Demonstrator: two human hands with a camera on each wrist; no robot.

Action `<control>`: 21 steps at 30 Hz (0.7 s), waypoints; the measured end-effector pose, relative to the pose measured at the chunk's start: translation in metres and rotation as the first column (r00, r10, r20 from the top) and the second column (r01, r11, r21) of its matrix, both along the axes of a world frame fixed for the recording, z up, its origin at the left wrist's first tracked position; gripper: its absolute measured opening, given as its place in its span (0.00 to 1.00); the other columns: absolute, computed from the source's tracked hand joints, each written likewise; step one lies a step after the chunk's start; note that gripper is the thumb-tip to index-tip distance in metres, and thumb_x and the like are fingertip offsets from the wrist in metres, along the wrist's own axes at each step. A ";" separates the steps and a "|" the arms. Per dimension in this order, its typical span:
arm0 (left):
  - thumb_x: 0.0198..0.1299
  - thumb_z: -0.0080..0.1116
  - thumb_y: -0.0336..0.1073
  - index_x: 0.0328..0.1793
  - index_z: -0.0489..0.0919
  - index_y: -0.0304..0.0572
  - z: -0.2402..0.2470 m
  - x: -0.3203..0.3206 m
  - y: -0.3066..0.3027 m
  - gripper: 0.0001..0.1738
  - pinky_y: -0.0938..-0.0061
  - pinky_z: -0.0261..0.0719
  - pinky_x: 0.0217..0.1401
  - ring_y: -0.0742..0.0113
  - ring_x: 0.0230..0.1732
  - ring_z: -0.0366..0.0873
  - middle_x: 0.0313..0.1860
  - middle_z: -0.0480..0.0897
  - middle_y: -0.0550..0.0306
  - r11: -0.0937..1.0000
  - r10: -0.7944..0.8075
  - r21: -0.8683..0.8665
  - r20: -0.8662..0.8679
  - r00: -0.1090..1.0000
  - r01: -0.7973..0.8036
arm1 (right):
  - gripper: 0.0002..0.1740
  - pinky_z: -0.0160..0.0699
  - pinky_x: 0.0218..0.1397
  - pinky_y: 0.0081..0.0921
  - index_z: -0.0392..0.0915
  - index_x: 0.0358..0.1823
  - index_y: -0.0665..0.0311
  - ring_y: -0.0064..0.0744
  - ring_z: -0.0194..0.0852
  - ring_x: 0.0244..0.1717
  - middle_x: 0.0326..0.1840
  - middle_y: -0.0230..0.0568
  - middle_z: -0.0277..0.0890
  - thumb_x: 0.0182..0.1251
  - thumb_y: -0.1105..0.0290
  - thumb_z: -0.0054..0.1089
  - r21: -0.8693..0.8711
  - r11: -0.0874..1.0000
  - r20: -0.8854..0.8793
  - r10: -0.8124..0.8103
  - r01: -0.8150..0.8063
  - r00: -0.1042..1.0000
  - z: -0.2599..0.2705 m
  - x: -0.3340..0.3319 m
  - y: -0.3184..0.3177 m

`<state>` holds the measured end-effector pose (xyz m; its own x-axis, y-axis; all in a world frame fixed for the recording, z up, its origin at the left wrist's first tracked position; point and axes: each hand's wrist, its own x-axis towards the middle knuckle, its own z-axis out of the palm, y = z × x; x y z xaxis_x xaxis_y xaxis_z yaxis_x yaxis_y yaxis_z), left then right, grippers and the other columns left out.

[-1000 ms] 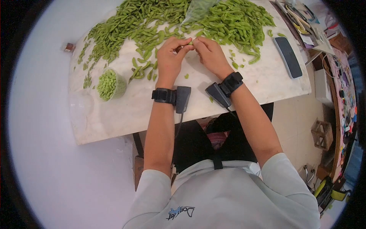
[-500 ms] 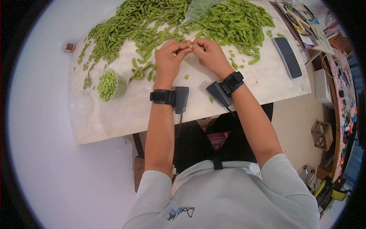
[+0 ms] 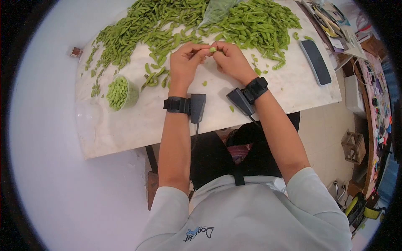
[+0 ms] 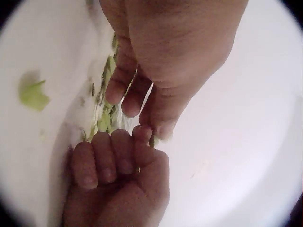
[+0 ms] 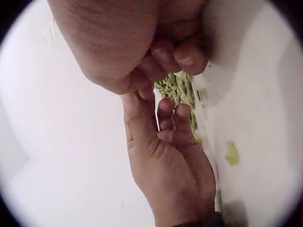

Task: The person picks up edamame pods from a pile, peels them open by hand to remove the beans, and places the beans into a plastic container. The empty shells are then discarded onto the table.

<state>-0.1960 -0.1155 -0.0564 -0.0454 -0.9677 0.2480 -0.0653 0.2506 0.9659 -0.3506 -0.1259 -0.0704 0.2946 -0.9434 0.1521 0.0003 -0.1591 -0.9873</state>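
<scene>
Over the table, my left hand (image 3: 184, 65) and right hand (image 3: 233, 62) meet fingertip to fingertip. Between them a small light-green soybean pod (image 3: 212, 49) is pinched by thumbs and forefingers. The wrist views show the fingertips pressed together, with the pod mostly hidden behind them. The right hand's other fingers are curled into the palm, while those of the left hand (image 5: 175, 161) are bent more loosely. Past the hands lies a large heap of soybean pods (image 3: 163, 16). A clear plastic cup (image 3: 133, 95) full of shelled green beans (image 3: 117, 93) stands left of the left hand.
A second heap of brighter green pods (image 3: 255, 25) lies at the back right, beside a clear plastic bag (image 3: 217, 11). A phone (image 3: 316, 62) rests near the table's right edge. Loose pods (image 3: 155, 77) and green scraps are scattered on the pale table (image 3: 121, 134).
The left hand has shifted slightly left and its wrist has turned a little. The light-green pod now shows more plainly between the fingertips. The right hand has barely moved.
</scene>
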 end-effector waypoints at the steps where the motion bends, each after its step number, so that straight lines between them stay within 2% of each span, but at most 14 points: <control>1: 0.55 0.62 0.25 0.41 0.84 0.35 -0.001 0.001 -0.001 0.07 0.83 0.73 0.34 0.76 0.29 0.74 0.32 0.80 0.61 1.000 0.007 0.000 -0.003 1.000 -0.007 | 0.12 0.64 0.20 0.23 0.76 0.35 0.67 0.21 0.63 0.14 0.19 0.37 0.71 0.63 0.65 0.51 0.005 1.000 -0.036 -0.005 0.005 0.999 0.001 0.001 0.000; 3: 0.56 0.61 0.25 0.43 0.83 0.36 -0.004 0.001 -0.005 0.08 0.82 0.74 0.35 0.76 0.29 0.75 0.35 0.81 0.61 1.000 0.014 -0.001 -0.011 1.000 -0.014 | 0.12 0.64 0.21 0.23 0.76 0.36 0.67 0.22 0.63 0.15 0.19 0.38 0.70 0.63 0.66 0.50 0.014 1.000 -0.109 -0.022 0.024 0.994 0.002 0.000 0.000; 6: 0.59 0.59 0.27 0.48 0.81 0.35 -0.004 -0.001 -0.004 0.11 0.83 0.74 0.36 0.77 0.34 0.75 0.38 0.82 0.60 1.000 0.015 -0.014 -0.082 0.997 -0.016 | 0.13 0.67 0.27 0.26 0.76 0.36 0.68 0.27 0.66 0.21 0.21 0.40 0.71 0.65 0.65 0.49 -0.026 0.999 -0.126 -0.023 0.019 0.992 0.000 0.000 -0.001; 9: 0.57 0.59 0.26 0.46 0.83 0.40 -0.003 0.001 -0.006 0.11 0.82 0.74 0.36 0.76 0.34 0.74 0.42 0.80 0.59 0.989 0.073 -0.137 0.109 0.991 -0.058 | 0.14 0.68 0.34 0.28 0.75 0.37 0.69 0.32 0.68 0.27 0.25 0.43 0.72 0.67 0.63 0.49 -0.094 0.995 -0.134 -0.043 0.031 0.990 0.001 0.001 0.000; 12: 0.57 0.59 0.25 0.48 0.82 0.41 0.002 -0.003 -0.002 0.12 0.83 0.73 0.36 0.75 0.37 0.74 0.43 0.79 0.60 0.963 0.113 -0.260 0.172 0.979 -0.065 | 0.16 0.69 0.37 0.29 0.75 0.37 0.70 0.35 0.69 0.29 0.27 0.46 0.73 0.68 0.62 0.49 -0.062 0.997 -0.095 -0.047 0.041 0.994 0.001 0.002 0.001; 14: 0.57 0.59 0.26 0.49 0.82 0.41 -0.007 0.002 -0.008 0.12 0.83 0.72 0.35 0.75 0.35 0.74 0.42 0.79 0.60 0.965 0.039 -0.263 0.168 0.985 0.007 | 0.14 0.59 0.23 0.20 0.74 0.36 0.65 0.20 0.60 0.18 0.19 0.30 0.64 0.71 0.62 0.47 -0.103 0.994 -0.036 -0.034 0.030 0.999 -0.002 0.005 -0.001; 16: 0.57 0.59 0.26 0.48 0.82 0.40 -0.008 0.001 -0.009 0.12 0.84 0.71 0.33 0.76 0.34 0.73 0.41 0.79 0.60 0.972 -0.008 -0.234 0.129 0.992 0.038 | 0.14 0.54 0.16 0.15 0.74 0.35 0.63 0.12 0.55 0.13 0.15 0.23 0.59 0.73 0.61 0.46 -0.114 0.993 -0.008 -0.029 0.028 1.000 -0.002 0.005 -0.001; 18: 0.57 0.59 0.26 0.46 0.81 0.38 -0.008 -0.002 -0.007 0.10 0.84 0.70 0.32 0.77 0.32 0.72 0.41 0.79 0.60 0.985 -0.021 -0.170 0.055 0.998 0.030 | 0.14 0.55 0.16 0.15 0.74 0.35 0.63 0.12 0.55 0.13 0.15 0.23 0.60 0.73 0.61 0.45 -0.093 0.995 -0.011 -0.031 0.030 0.999 -0.001 0.004 0.000; 21: 0.57 0.58 0.26 0.44 0.80 0.37 -0.004 -0.001 -0.003 0.08 0.84 0.70 0.30 0.79 0.31 0.72 0.39 0.80 0.61 0.991 0.012 -0.133 0.150 0.989 0.008 | 0.14 0.55 0.16 0.15 0.74 0.33 0.63 0.12 0.56 0.13 0.15 0.23 0.60 0.72 0.61 0.46 -0.047 0.998 -0.036 -0.032 0.030 0.999 0.000 0.004 0.000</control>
